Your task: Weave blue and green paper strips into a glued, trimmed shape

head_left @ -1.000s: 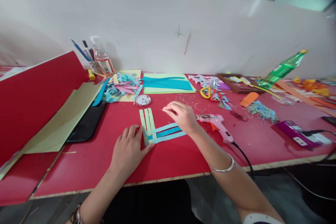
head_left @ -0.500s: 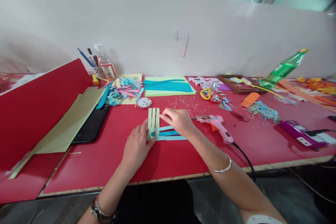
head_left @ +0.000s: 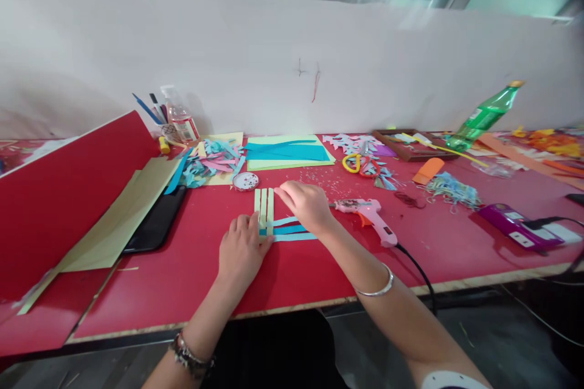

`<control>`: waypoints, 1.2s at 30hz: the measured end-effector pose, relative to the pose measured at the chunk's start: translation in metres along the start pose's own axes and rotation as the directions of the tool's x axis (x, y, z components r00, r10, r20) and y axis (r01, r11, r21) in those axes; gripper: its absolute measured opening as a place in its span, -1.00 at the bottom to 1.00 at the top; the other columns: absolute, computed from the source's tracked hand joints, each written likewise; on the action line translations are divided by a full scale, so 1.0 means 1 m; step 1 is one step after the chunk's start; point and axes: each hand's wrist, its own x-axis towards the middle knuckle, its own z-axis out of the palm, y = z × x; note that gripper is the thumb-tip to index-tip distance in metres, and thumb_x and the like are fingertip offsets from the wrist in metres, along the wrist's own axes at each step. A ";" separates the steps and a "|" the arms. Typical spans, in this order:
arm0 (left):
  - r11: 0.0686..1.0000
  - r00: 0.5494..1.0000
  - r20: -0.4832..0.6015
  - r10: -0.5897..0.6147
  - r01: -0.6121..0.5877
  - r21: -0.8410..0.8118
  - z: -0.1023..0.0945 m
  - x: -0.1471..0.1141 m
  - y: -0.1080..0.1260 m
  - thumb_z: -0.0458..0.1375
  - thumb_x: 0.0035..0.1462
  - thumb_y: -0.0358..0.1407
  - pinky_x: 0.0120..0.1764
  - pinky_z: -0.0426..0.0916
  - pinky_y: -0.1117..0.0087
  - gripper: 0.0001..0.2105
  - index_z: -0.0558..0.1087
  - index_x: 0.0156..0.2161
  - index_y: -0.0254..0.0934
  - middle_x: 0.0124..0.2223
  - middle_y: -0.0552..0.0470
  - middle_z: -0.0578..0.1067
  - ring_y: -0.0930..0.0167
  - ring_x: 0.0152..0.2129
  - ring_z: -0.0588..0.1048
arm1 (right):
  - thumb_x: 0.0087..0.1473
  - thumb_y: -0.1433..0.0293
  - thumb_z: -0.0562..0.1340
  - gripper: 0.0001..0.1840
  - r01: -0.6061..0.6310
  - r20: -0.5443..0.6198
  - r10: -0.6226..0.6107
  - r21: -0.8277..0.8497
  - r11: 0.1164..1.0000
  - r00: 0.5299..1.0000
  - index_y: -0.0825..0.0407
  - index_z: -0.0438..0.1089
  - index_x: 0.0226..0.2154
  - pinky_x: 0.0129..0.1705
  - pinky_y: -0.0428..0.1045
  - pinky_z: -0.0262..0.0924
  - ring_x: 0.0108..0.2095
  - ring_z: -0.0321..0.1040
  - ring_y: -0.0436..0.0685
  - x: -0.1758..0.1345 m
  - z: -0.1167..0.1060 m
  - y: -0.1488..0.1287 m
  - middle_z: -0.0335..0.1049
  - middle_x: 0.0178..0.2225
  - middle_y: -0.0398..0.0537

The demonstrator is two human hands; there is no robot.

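Note:
Pale yellow paper strips (head_left: 263, 203) stand side by side, crossing blue and light-blue paper strips (head_left: 292, 230) that run to the right. My left hand (head_left: 241, 249) rests on the left part of this crossing, thumb apart, fingers lying flat on the paper and table. My right hand (head_left: 305, 203) is closed in a pinch at the upper end of the rightmost yellow strip. What is between those fingertips, if anything, is too small to tell. Just right of this hand lies a pink hot glue gun (head_left: 367, 211), its nozzle partly behind the hand.
A round white lid (head_left: 245, 180) and a pile of paper scraps (head_left: 212, 161) lie behind my left hand. Blue sheets (head_left: 287, 152), scissors (head_left: 360, 165) and a green bottle (head_left: 486, 118) stand farther back. A black phone-like slab (head_left: 157, 225) is left; a purple power box (head_left: 520, 226) is right.
My right hand's fingertips have shifted slightly up along the rightmost yellow strip toward its top end. My left hand stays on the crossing with little change. The camera view has shifted a little.

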 end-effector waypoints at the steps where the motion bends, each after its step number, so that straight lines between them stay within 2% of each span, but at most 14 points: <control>1: 1.000 1.000 0.002 -0.008 0.008 -0.013 0.001 0.000 0.000 0.04 0.08 -0.15 -0.29 0.33 0.31 -0.55 0.23 0.02 -0.39 -0.17 -0.19 0.39 0.21 -0.22 0.38 | 0.20 0.33 -0.06 -0.64 -0.012 -0.003 0.012 0.019 1.000 1.000 0.09 0.32 -0.48 -0.52 -0.13 -0.04 -0.55 0.29 -0.03 0.000 0.001 0.001 0.39 -0.56 -0.09; 7: 0.962 0.999 0.035 -0.040 0.048 -0.268 0.005 0.004 -0.007 0.11 0.03 -0.26 -0.20 0.31 0.28 -0.52 0.14 0.06 -0.34 -0.18 -0.11 0.39 0.27 -0.22 0.38 | 0.18 0.43 -0.05 -0.72 -0.051 0.042 0.047 0.110 0.993 0.998 0.08 0.36 -0.27 -0.37 -0.11 0.13 -0.35 0.37 0.03 -0.002 0.007 0.004 0.45 -0.32 0.00; 12: 0.888 0.993 0.073 -0.093 0.116 -0.445 0.006 0.007 -0.006 0.14 -0.06 -0.35 -0.22 0.31 0.25 -0.43 0.08 0.09 -0.34 -0.21 -0.08 0.36 0.28 -0.27 0.39 | 0.15 0.42 0.02 -0.75 -0.003 0.067 -0.010 0.191 0.982 0.998 0.03 0.41 -0.32 -0.31 -0.15 0.16 -0.29 0.38 -0.01 -0.003 0.005 0.001 0.45 -0.25 -0.09; 15: 0.821 0.995 0.051 -0.091 0.104 -0.561 0.012 0.009 -0.009 0.11 -0.07 -0.40 -0.27 0.32 0.28 -0.39 0.05 0.12 -0.33 -0.20 -0.08 0.31 0.30 -0.29 0.37 | 0.13 0.40 0.04 -0.76 0.007 0.066 -0.021 0.204 0.979 0.998 0.03 0.42 -0.36 -0.31 -0.16 0.14 -0.31 0.38 -0.03 -0.003 0.003 -0.001 0.45 -0.26 -0.11; 17: 0.740 0.995 0.030 -0.091 0.087 -0.666 0.018 0.010 -0.014 0.07 -0.06 -0.41 -0.29 0.33 0.31 -0.39 0.03 0.14 -0.30 -0.20 -0.06 0.28 0.36 -0.34 0.37 | 0.14 0.38 0.04 -0.75 0.039 0.057 -0.051 0.196 0.980 0.997 0.03 0.42 -0.39 -0.34 -0.15 0.13 -0.35 0.37 -0.03 -0.002 0.001 -0.003 0.47 -0.33 -0.10; 19: 0.622 0.993 0.045 -0.111 0.104 -0.776 0.025 0.013 -0.021 0.06 -0.06 -0.39 -0.32 0.33 0.35 -0.40 0.03 0.13 -0.27 -0.19 -0.04 0.27 0.44 -0.43 0.35 | 0.15 0.37 0.03 -0.73 0.086 0.042 -0.095 0.187 0.979 0.995 0.05 0.41 -0.41 -0.38 -0.15 0.10 -0.41 0.36 -0.04 -0.002 0.000 -0.004 0.46 -0.42 -0.11; 22: 0.422 0.974 0.152 -0.168 0.210 -0.882 0.028 0.019 -0.031 0.09 -0.09 -0.31 -0.42 0.32 0.41 -0.38 0.03 0.12 -0.29 -0.22 0.00 0.28 0.52 -0.54 0.32 | 0.17 0.35 0.00 -0.70 0.123 0.024 -0.129 0.167 0.978 0.991 0.06 0.37 -0.45 -0.44 -0.15 0.04 -0.49 0.32 -0.06 -0.002 -0.001 -0.007 0.42 -0.51 -0.12; 24: 0.339 0.962 0.216 -0.165 0.261 -0.904 0.021 0.022 -0.039 0.10 -0.11 -0.22 -0.42 0.32 0.40 -0.37 0.03 0.10 -0.31 -0.29 0.02 0.33 0.48 -0.53 0.36 | 0.18 0.36 -0.02 -0.67 0.129 0.013 -0.132 0.136 0.982 0.991 0.07 0.33 -0.50 -0.48 -0.14 -0.01 -0.54 0.29 -0.07 -0.001 -0.002 -0.008 0.39 -0.56 -0.13; 26: 0.359 0.957 0.255 -0.136 0.287 -0.888 0.011 0.024 -0.049 0.11 -0.13 -0.15 -0.37 0.32 0.37 -0.39 0.12 0.05 -0.35 -0.35 0.03 0.38 0.39 -0.45 0.41 | 0.18 0.37 -0.04 -0.65 0.123 0.003 -0.124 0.095 0.988 0.992 0.08 0.29 -0.55 -0.51 -0.13 -0.06 -0.60 0.24 -0.09 -0.001 -0.002 -0.008 0.35 -0.61 -0.14; 29: 0.491 0.940 0.340 -0.031 0.310 -0.814 -0.002 0.021 -0.069 0.08 -0.13 -0.08 -0.33 0.33 0.35 -0.45 0.24 -0.05 -0.39 -0.39 0.01 0.41 0.34 -0.41 0.44 | 0.16 0.39 -0.04 -0.63 0.113 -0.018 -0.112 0.043 0.993 0.994 0.08 0.24 -0.61 -0.56 -0.12 -0.14 -0.67 0.14 -0.11 -0.001 -0.002 -0.008 0.28 -0.68 -0.18; 33: 0.613 0.948 0.316 -0.034 0.270 -0.742 -0.005 0.016 -0.096 0.04 -0.10 -0.05 -0.35 0.34 0.37 -0.54 0.30 -0.12 -0.30 -0.41 0.03 0.43 0.33 -0.42 0.45 | 0.16 0.37 -0.06 -0.58 0.119 0.012 -0.119 0.043 0.992 0.993 0.07 0.19 -0.67 -0.59 -0.11 -0.18 -0.71 0.06 -0.11 -0.002 -0.002 -0.010 0.21 -0.73 -0.20; 36: 0.676 0.949 0.315 -0.030 0.251 -0.693 -0.004 0.014 -0.108 0.04 -0.08 -0.05 -0.37 0.34 0.38 -0.56 0.33 -0.13 -0.29 -0.40 0.03 0.44 0.33 -0.42 0.45 | 0.19 0.32 -0.08 -0.55 0.091 0.049 -0.093 0.056 0.994 0.994 0.07 0.21 -0.66 -0.59 -0.11 -0.16 -0.70 0.10 -0.10 -0.002 -0.001 -0.011 0.23 -0.72 -0.18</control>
